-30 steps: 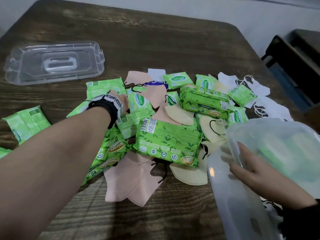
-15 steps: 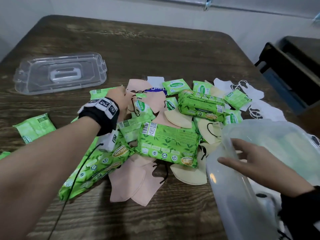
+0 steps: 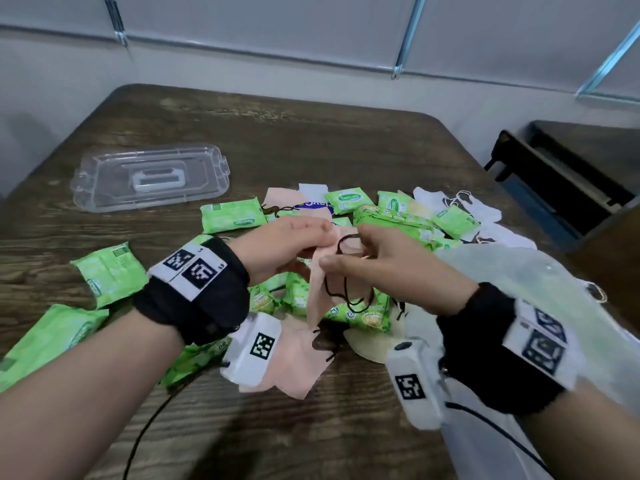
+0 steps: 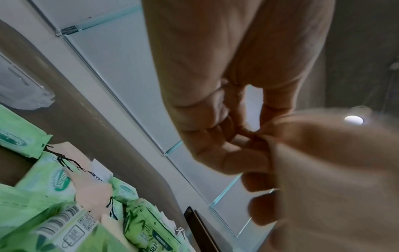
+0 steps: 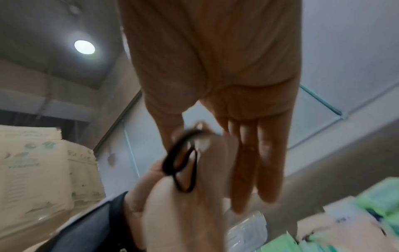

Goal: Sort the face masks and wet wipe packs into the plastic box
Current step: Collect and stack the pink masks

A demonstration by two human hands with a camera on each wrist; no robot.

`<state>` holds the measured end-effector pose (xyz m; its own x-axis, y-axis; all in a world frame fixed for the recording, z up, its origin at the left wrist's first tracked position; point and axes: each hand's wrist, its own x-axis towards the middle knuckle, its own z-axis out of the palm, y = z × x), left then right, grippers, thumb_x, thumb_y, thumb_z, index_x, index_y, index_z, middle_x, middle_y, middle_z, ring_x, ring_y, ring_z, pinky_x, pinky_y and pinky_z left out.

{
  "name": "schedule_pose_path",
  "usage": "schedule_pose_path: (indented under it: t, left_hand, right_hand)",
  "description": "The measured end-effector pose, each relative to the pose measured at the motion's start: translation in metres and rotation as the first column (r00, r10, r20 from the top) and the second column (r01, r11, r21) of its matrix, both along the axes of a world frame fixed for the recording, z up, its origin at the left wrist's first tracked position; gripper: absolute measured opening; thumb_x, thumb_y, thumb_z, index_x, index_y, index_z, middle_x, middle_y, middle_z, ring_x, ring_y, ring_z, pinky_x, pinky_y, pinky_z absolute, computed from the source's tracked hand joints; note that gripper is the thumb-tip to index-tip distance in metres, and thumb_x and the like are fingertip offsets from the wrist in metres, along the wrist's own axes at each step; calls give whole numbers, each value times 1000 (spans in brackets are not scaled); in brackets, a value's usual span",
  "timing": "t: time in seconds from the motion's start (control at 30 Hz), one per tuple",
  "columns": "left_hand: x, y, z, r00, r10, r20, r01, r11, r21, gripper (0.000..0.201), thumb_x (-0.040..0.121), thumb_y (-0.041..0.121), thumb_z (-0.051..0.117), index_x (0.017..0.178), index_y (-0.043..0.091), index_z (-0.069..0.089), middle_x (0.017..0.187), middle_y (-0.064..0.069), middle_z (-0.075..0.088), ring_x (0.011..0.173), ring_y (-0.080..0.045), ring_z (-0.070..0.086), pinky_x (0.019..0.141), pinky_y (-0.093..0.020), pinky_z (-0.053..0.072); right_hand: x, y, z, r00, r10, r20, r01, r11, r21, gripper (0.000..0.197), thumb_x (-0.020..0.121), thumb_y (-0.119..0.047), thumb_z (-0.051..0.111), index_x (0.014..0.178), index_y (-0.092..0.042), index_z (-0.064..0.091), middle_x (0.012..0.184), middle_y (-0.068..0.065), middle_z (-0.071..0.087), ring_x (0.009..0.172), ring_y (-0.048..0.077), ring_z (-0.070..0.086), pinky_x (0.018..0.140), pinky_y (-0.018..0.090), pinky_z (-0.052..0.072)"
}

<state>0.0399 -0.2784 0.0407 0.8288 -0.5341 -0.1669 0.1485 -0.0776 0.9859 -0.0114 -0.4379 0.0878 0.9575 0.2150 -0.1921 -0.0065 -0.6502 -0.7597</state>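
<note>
Lid point(image 3: 149, 178) beyond wipe packs point(image 3: 230, 215)

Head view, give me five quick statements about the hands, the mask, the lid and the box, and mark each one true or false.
1. Both hands hold one pink mask above the pile. True: the left hand and right hand pinch it between them.
2. The mask's ear loops are white. False: the loops are black.
3. The clear lid lies on the table, far left of the pile. True.
4. The lid is closed on the box. False: the box stands open at the right, apart from the lid.
5. The left hand grips a green wipe pack. False: it pinches the mask; the packs lie on the table.
</note>
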Motion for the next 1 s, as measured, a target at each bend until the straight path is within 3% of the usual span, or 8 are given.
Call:
schedule_pose_path:
  t: [0.13,0.23,0.3,0.5,0.63,0.73,0.83,1.0]
  left_hand:
    - [-14,7,-3,987,150,49,-151,989,-3,11,92,24,56,91,13,59,76,-1,57,63,-12,55,52,-22,48]
    - [-21,13,-11,990,127,53,-132,987,89,60,63,43,77,112,16,54,79,-1,65,69,-15,63,57,-31,52]
    - [-28,12,-14,995,85,49,-90,988,127,69,58,33,85,115,17,51,78,0,67,70,-16,66,55,-29,52]
    - [-32,8,-22,963,248,102,-261,955,142,28,78,3,70,102,12,60,87,-9,70,71,-21,66,58,-30,54]
    - [-23,13,-27,911,409,-55,-402,910,107,35,76,-1,71,103,8,51,82,-19,65,67,-30,62,61,-36,51]
    - [-21,8,-29,905,399,-147,-383,915,124,40,77,-3,70,110,7,48,78,-13,61,57,-24,60,49,-28,52]
    - [-23,-1,-32,917,296,-268,-290,955,63,39,82,-4,64,116,5,48,72,-9,61,45,-12,58,40,-19,46]
    - [-24,-10,-51,926,145,-347,-172,984,-50,23,89,13,59,111,12,50,76,-6,64,59,-15,62,52,-23,51]
  right_hand:
    - [7,4,-27,992,-125,-28,128,958,257,21,81,-5,69,83,9,53,58,5,53,54,15,48,53,24,38]
    - [9,4,-35,980,-194,-47,199,925,323,26,79,-7,73,72,1,48,55,9,49,52,17,48,49,25,41]
    - [9,5,-38,973,-225,-53,228,899,374,26,78,-6,73,74,-6,47,57,9,50,42,11,49,44,22,45]
    - [8,0,-49,953,-295,-65,293,853,432,27,81,-8,71,72,-8,46,63,7,49,42,4,51,45,25,53]
    - [3,-9,-63,925,-380,16,365,900,238,31,83,-19,70,106,-15,50,98,3,59,85,14,62,80,34,53]
    - [-15,-3,-66,907,-190,375,195,980,23,62,79,-29,72,131,-12,43,121,-5,45,116,9,43,98,15,30]
    - [-27,10,-75,915,106,390,-32,981,-191,59,76,-21,72,129,-15,50,127,-3,50,123,10,42,95,8,25]
    - [-17,2,-94,933,-162,321,194,979,-68,10,82,-4,59,88,-12,63,77,-3,63,74,15,55,60,19,37]
